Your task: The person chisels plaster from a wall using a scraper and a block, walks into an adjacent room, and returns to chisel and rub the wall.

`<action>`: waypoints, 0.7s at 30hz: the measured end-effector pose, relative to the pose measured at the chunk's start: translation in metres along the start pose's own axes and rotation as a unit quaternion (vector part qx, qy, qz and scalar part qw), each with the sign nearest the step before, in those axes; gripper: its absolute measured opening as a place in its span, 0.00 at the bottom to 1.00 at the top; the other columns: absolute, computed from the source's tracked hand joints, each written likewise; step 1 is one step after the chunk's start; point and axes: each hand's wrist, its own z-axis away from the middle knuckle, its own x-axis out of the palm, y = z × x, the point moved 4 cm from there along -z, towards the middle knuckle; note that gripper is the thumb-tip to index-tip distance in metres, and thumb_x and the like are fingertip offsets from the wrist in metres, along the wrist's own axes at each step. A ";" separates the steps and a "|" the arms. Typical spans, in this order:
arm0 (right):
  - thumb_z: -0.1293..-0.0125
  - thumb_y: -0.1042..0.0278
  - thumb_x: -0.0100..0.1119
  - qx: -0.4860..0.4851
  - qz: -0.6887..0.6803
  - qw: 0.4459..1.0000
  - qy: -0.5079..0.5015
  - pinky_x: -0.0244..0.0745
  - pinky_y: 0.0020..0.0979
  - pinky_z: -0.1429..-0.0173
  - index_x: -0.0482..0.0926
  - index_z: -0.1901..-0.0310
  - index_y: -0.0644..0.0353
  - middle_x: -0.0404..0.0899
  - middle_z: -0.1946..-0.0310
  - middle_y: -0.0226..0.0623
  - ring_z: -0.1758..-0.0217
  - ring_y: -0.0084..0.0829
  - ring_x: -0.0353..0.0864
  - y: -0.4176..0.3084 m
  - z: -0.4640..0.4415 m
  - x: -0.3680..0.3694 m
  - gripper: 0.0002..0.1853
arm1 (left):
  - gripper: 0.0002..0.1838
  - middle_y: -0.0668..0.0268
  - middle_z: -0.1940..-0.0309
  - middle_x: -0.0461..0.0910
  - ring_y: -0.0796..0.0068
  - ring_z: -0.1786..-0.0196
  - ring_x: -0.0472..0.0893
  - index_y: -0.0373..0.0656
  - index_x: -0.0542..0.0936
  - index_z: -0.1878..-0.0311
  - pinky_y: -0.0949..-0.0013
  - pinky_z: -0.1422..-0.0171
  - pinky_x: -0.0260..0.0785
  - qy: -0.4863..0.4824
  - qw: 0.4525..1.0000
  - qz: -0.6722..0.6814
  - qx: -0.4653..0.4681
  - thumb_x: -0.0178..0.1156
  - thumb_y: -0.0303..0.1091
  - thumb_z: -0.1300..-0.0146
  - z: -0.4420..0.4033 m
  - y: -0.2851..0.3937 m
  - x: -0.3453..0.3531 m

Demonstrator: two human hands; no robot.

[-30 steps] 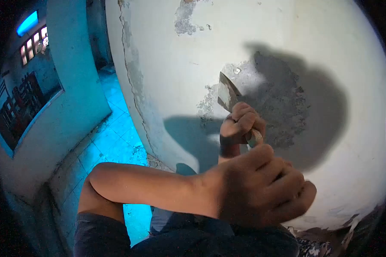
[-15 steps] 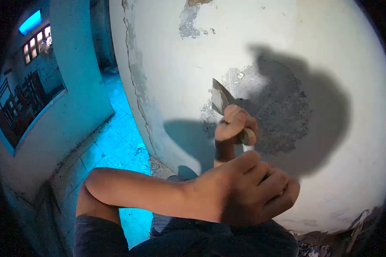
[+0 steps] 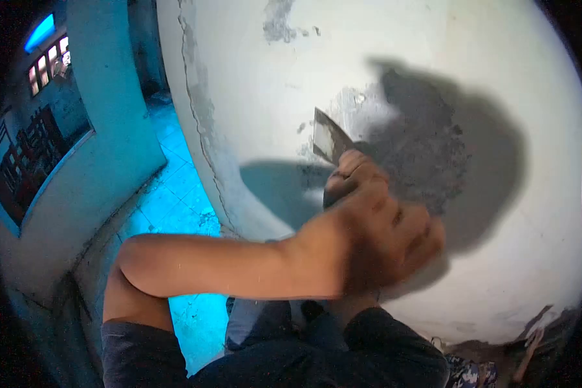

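A putty knife (image 3: 330, 137) with a bare metal blade points up and left against the wall, its handle mostly hidden. My right hand (image 3: 355, 174) is closed around it, partly covered by my other hand. In front, nearer the camera, my left hand (image 3: 388, 236) is curled into a fist that overlaps the right hand and the handle end; what it holds, if anything, is hidden. Behind both hands lies a rough grey patch (image 3: 427, 145) where the white wall (image 3: 271, 97) has lost its coating. Shadows fall across this patch.
A long crack (image 3: 197, 126) runs down the wall's left edge. Farther left are a tiled floor (image 3: 174, 187) in blue light and a low wall (image 3: 119, 155) with an opening. Debris (image 3: 472, 372) lies at the wall's foot, lower right.
My left fist has risen and now overlaps my right hand, covering the pale handle end that showed before. The view has shifted slightly; the putty knife stays in my right hand.
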 end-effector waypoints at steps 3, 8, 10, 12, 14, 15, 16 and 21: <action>0.35 0.79 0.42 0.005 -0.045 0.999 -0.016 0.57 0.29 0.76 0.59 0.76 0.57 0.55 0.87 0.28 0.82 0.20 0.53 0.010 0.000 0.015 0.11 | 0.13 0.68 0.74 0.68 0.74 0.75 0.73 0.45 0.75 0.60 0.68 0.68 0.60 0.017 1.000 0.010 0.012 0.56 0.39 0.49 0.006 0.007 -0.014; 0.37 0.80 0.45 0.076 0.019 0.997 -0.024 0.59 0.30 0.76 0.59 0.75 0.58 0.56 0.86 0.29 0.82 0.20 0.53 -0.012 -0.005 0.004 0.11 | 0.16 0.69 0.74 0.68 0.76 0.74 0.72 0.45 0.75 0.57 0.70 0.68 0.59 0.045 0.997 -0.030 0.059 0.57 0.38 0.50 0.010 0.006 -0.014; 0.37 0.81 0.46 0.097 0.039 0.994 -0.026 0.59 0.30 0.76 0.59 0.75 0.58 0.56 0.86 0.29 0.82 0.20 0.53 -0.009 -0.012 -0.006 0.11 | 0.17 0.69 0.74 0.67 0.74 0.73 0.73 0.45 0.74 0.56 0.67 0.66 0.62 0.068 0.997 -0.009 0.040 0.56 0.39 0.50 0.007 0.007 -0.026; 0.41 0.75 0.56 0.064 0.007 0.990 -0.127 0.58 0.29 0.78 0.64 0.76 0.57 0.63 0.83 0.30 0.81 0.24 0.61 -0.008 -0.017 -0.006 0.11 | 0.14 0.70 0.75 0.66 0.74 0.73 0.72 0.45 0.74 0.60 0.65 0.65 0.63 -0.029 0.998 -0.011 0.061 0.57 0.38 0.51 0.005 -0.001 -0.018; 0.42 0.73 0.60 0.102 0.026 0.980 -0.169 0.60 0.29 0.76 0.67 0.77 0.56 0.65 0.81 0.30 0.81 0.27 0.65 -0.011 -0.007 -0.004 0.12 | 0.14 0.69 0.76 0.65 0.73 0.74 0.72 0.45 0.74 0.62 0.64 0.65 0.64 -0.023 0.999 0.011 0.047 0.57 0.38 0.52 0.005 0.009 -0.013; 0.41 0.77 0.55 0.078 0.009 0.994 -0.080 0.58 0.29 0.75 0.63 0.78 0.56 0.60 0.83 0.28 0.81 0.24 0.58 -0.011 -0.005 0.005 0.13 | 0.15 0.68 0.75 0.66 0.72 0.74 0.72 0.44 0.74 0.62 0.63 0.65 0.64 0.018 0.999 0.023 0.028 0.58 0.38 0.53 0.002 0.015 -0.013; 0.39 0.78 0.52 0.049 0.002 0.997 -0.062 0.57 0.29 0.75 0.62 0.78 0.56 0.59 0.83 0.27 0.81 0.23 0.55 -0.006 -0.004 0.001 0.13 | 0.15 0.67 0.75 0.66 0.71 0.74 0.72 0.44 0.73 0.62 0.63 0.64 0.65 0.034 0.999 0.031 0.018 0.58 0.38 0.53 0.003 0.014 -0.013; 0.48 0.80 0.64 0.062 -0.078 0.993 -0.064 0.71 0.32 0.73 0.73 0.70 0.56 0.72 0.77 0.33 0.75 0.27 0.74 -0.013 -0.004 -0.008 0.10 | 0.13 0.70 0.77 0.68 0.74 0.75 0.73 0.43 0.75 0.63 0.69 0.66 0.63 0.007 0.998 0.068 0.002 0.59 0.36 0.53 0.002 -0.005 -0.007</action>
